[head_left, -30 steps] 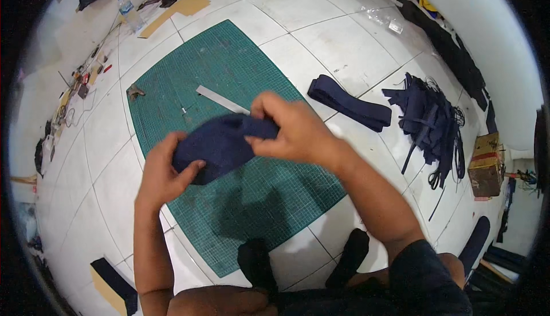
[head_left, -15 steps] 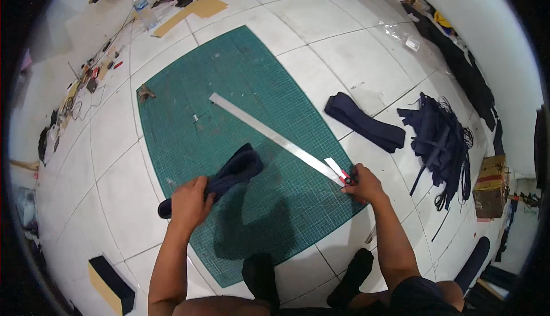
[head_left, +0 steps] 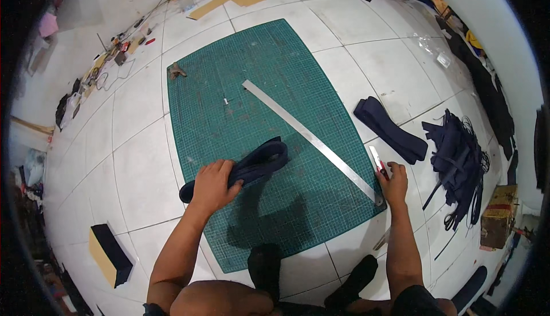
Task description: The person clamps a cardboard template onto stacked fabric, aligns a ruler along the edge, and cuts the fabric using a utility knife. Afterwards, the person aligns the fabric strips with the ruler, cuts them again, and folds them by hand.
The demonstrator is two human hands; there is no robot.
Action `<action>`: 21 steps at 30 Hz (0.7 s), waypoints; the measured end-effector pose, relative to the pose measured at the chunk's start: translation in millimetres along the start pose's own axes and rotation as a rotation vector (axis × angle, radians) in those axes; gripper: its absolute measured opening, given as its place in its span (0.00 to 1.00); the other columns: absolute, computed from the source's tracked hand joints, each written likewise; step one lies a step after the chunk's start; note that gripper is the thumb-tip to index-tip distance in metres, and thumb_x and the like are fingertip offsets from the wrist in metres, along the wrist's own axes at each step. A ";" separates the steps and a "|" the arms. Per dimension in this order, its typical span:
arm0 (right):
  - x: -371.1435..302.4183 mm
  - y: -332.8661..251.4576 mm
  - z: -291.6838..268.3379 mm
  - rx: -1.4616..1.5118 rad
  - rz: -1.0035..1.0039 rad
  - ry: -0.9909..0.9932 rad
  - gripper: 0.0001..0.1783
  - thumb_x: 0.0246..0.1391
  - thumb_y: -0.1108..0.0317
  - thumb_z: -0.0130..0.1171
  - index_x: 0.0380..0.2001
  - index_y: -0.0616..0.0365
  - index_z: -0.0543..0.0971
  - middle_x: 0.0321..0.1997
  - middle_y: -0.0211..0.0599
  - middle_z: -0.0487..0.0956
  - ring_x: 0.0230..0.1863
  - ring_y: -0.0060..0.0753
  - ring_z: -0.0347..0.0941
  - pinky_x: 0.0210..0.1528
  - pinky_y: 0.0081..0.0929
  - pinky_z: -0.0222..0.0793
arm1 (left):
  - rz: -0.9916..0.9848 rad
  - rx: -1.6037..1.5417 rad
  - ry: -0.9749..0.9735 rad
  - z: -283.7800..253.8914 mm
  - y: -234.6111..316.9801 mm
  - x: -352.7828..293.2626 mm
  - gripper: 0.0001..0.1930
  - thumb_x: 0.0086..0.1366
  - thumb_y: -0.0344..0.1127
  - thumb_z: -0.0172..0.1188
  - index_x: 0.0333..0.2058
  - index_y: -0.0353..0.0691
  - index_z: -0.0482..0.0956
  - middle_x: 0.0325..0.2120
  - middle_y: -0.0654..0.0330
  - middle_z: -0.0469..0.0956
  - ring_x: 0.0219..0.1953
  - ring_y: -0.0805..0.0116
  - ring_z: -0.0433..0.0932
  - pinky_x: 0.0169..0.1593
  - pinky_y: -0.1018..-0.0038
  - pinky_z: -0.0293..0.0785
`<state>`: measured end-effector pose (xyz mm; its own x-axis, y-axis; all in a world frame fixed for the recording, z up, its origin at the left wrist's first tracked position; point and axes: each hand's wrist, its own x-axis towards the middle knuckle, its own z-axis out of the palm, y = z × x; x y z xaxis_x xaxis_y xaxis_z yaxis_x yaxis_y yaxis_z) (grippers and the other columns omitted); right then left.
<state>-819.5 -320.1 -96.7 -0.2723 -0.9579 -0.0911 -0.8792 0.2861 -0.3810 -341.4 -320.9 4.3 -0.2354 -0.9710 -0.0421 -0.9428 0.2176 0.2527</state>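
A: What has changed over the last second?

B: The folded navy fabric [head_left: 246,169], earlier held up in both hands, now lies on the green cutting mat [head_left: 258,75]. The right hand [head_left: 393,183] has left it and moved to the mat's right edge.

A: State of the hands?

B: The left hand [head_left: 213,185] presses flat on the fabric's near end, fingers spread, near the mat's left edge. The right hand is closed around a red-and-white utility knife [head_left: 378,163], just off the mat's right edge.

A: Surroundings relative to the mat?

B: A long metal ruler [head_left: 303,134] lies diagonally across the mat, its lower end beside the right hand. A second navy strip [head_left: 389,129] lies right of the mat; a dark strap pile [head_left: 458,161] sits farther right.
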 end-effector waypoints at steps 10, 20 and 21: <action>-6.2 -89.0 58.9 0.026 -0.360 0.095 0.24 0.52 0.55 0.68 0.47 0.57 0.77 0.42 0.46 0.74 0.46 0.48 0.71 0.49 0.43 0.68 | -0.008 -0.025 0.009 5.7 -2.4 -1.1 0.14 0.59 0.38 0.63 0.40 0.37 0.75 0.34 0.51 0.79 0.39 0.49 0.80 0.43 0.56 0.75; -11.8 -157.4 38.1 0.457 -0.585 -0.247 0.53 0.39 0.55 0.77 0.66 0.57 0.62 0.63 0.52 0.67 0.66 0.56 0.61 0.67 0.52 0.57 | 0.101 -0.022 -0.040 4.3 1.9 -11.2 0.13 0.60 0.39 0.63 0.41 0.40 0.75 0.33 0.54 0.80 0.37 0.51 0.81 0.41 0.57 0.76; -13.8 -172.7 36.4 0.454 -0.581 -0.247 0.53 0.39 0.55 0.77 0.66 0.57 0.62 0.63 0.52 0.67 0.66 0.56 0.61 0.67 0.52 0.57 | 0.122 -0.035 -0.028 5.5 1.0 -10.9 0.13 0.60 0.39 0.63 0.41 0.40 0.75 0.33 0.54 0.79 0.37 0.51 0.81 0.41 0.57 0.76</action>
<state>-649.6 -357.2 -63.1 0.3252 -0.9439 0.0572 -0.5933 -0.2507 -0.7649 -341.1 -309.5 -0.3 -0.3545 -0.9344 -0.0355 -0.8981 0.3297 0.2911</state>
